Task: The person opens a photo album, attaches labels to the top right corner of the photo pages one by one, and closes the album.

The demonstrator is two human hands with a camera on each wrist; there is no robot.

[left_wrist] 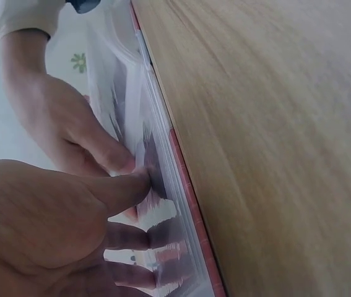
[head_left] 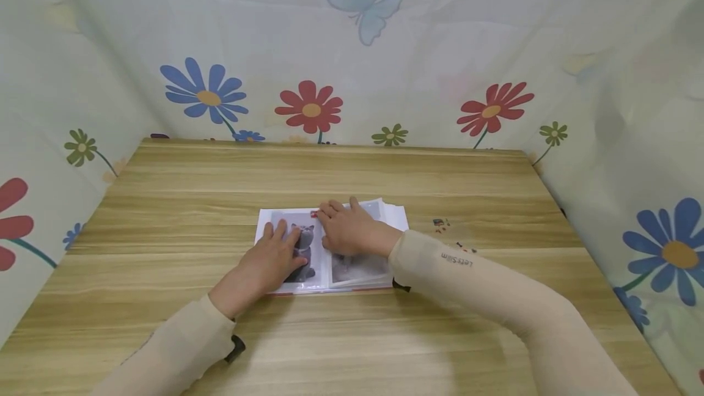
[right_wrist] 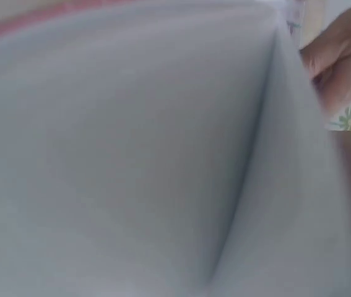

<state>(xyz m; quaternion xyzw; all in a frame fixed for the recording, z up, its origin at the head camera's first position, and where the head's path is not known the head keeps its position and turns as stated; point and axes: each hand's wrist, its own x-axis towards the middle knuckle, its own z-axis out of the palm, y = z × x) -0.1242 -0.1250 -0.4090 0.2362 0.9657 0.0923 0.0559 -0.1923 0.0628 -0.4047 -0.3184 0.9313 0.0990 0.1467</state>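
Note:
An album (head_left: 265,217) with clear plastic sleeves lies spread on the wooden table. Its left page carries a picture of a grey cat (head_left: 307,238), partly covered by fingers. My left hand (head_left: 272,260) rests on that page with fingers spread; the left wrist view shows its fingertips pressing on the shiny sleeve. Across the centre fold, my right hand (head_left: 352,229) lies on the right page, its fingertips near the fold and a small red spot (head_left: 314,214). The right page's picture is mostly hidden. White page sheets (right_wrist: 132,154) fill the right wrist view, blurred.
Several tiny coloured bits (head_left: 438,223) are scattered on the table right of the album, some close to the right sleeve (head_left: 467,274). A flowered curtain (head_left: 418,66) stands along the back and both sides of the wooden table (head_left: 341,170).

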